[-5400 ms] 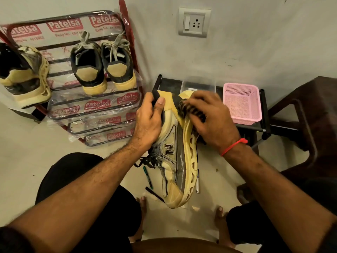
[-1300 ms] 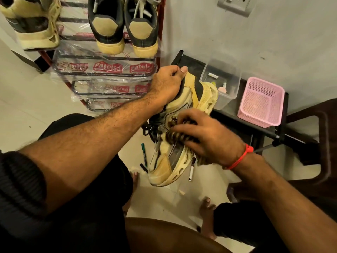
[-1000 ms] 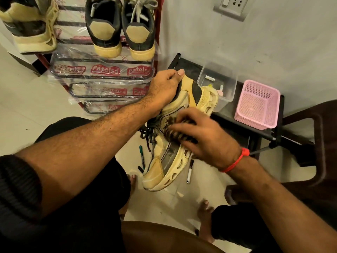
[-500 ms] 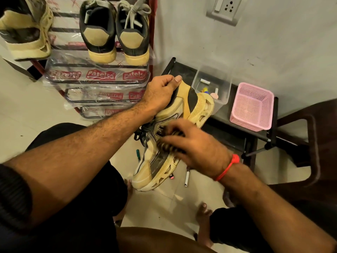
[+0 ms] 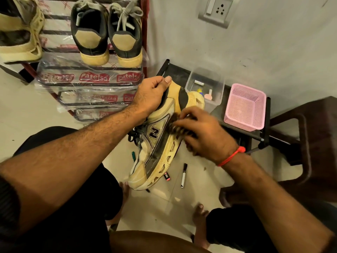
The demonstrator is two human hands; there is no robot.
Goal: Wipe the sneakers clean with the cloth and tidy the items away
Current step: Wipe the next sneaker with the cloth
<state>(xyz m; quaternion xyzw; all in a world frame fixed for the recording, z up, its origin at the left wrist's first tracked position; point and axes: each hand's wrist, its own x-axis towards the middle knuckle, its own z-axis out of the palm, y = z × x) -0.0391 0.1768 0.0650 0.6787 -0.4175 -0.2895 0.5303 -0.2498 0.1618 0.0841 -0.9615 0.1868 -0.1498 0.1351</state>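
Note:
A yellow and grey sneaker (image 5: 156,150) hangs in the air, toe down and sole to the right. My left hand (image 5: 151,94) grips it at the heel collar. My right hand (image 5: 204,134) holds a dark striped cloth (image 5: 176,127) bunched against the shoe's side near the midsole. On the shoe rack (image 5: 91,79) at the upper left stand a pair of black and tan sneakers (image 5: 107,33) and the matching yellow sneaker (image 5: 18,33).
A clear plastic box (image 5: 206,88) with small items and a pink mesh basket (image 5: 245,106) sit on a low black stand (image 5: 237,128) by the wall. Markers (image 5: 183,175) lie on the floor under the shoe. A brown plastic chair (image 5: 310,134) is at the right. My bare feet (image 5: 199,214) are below.
My right hand has slid the cloth up the side of the sneaker, from the forefoot towards the heel. My left hand keeps its grip on the heel collar.

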